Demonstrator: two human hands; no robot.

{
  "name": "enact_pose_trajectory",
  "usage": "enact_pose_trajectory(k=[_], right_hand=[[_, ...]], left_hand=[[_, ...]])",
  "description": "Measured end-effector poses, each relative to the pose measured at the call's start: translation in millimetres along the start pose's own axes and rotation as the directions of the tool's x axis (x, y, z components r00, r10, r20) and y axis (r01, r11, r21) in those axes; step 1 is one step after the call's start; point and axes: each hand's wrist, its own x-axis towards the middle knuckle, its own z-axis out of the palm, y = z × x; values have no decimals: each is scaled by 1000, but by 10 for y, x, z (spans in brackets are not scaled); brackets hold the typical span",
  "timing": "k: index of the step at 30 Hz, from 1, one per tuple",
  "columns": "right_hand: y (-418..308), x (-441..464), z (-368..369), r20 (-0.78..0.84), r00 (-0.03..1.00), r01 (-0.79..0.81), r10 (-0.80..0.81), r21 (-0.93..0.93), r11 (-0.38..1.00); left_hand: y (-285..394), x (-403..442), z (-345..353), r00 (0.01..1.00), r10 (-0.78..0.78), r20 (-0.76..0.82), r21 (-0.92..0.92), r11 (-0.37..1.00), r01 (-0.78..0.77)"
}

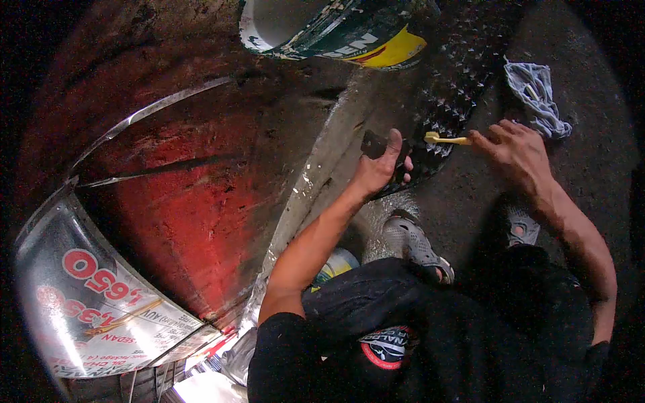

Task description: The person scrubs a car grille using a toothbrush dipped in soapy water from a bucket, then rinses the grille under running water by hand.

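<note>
Leftmost, we see a printed sign (pixel 101 295), its curved upper edge leading to a bent metal strip (pixel 151 111) that arcs over a dull red surface (pixel 208 221). That surface runs right as far as a long pale ledge (pixel 306 168), a slanting border beside our left arm. Above, a paint bucket (pixel 312 37) is cut off by the top of the view. Our left hand (pixel 383 168) is closed around a dark piece (pixel 373 144), thumb raised along its edge; we cannot tell what the piece is. Below it sits our left shoe (pixel 406 236). Next, a black strip (pixel 457 94) with bright glints slants across the floor (pixel 470 195). Over it in our view is the head of a yellow toothbrush (pixel 453 140), a gap separating it from the left fingers; whether it touches the strip we cannot tell. Our right hand (pixel 514 151) pinches the handle's end between thumb and fingers. Floor shows between our left shoe and right shoe (pixel 523 226). Farthest right, a crumpled grey-blue cloth (pixel 537 94) lies just beyond the right knuckles, with more floor past its outer edge.
</note>
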Motion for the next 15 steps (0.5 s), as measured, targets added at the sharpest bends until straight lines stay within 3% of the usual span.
enact_pose_trajectory(k=[2, 6, 8, 9, 11, 12, 13, 15], right_hand=[[-36, 21, 131, -72, 991, 107, -114, -94, 990], [-196, 78, 172, -29, 999, 29, -30, -49, 998], [-263, -28, 249, 150, 985, 88, -84, -18, 996], [-275, 40, 150, 150, 985, 91, -87, -22, 996], [-304, 242, -118, 419, 908, -165, 33, 283, 945], [-187, 301, 12, 446, 894, -243, 33, 422, 873], [-121, 278, 90, 441, 897, -246, 40, 420, 874], [-33, 226, 238, 703, 711, -637, 0, 645, 422]], left_hand=[[19, -21, 29, 1000, -5, -2, 9, 1000, 5], [55, -36, 25, 1000, 1, -13, 8, 1000, -1], [35, -28, 6, 1000, 2, 16, 31, 1000, -3], [9, -6, 9, 1000, 13, 14, 18, 1000, -13], [-12, -4, 31, 1000, 26, 15, 8, 1000, -26], [-4, -13, 45, 1000, 5, -3, -13, 1000, -5], [7, -10, 51, 1000, -17, -21, -35, 999, 17], [-14, 38, 27, 1000, 8, -9, -27, 1000, -8]])
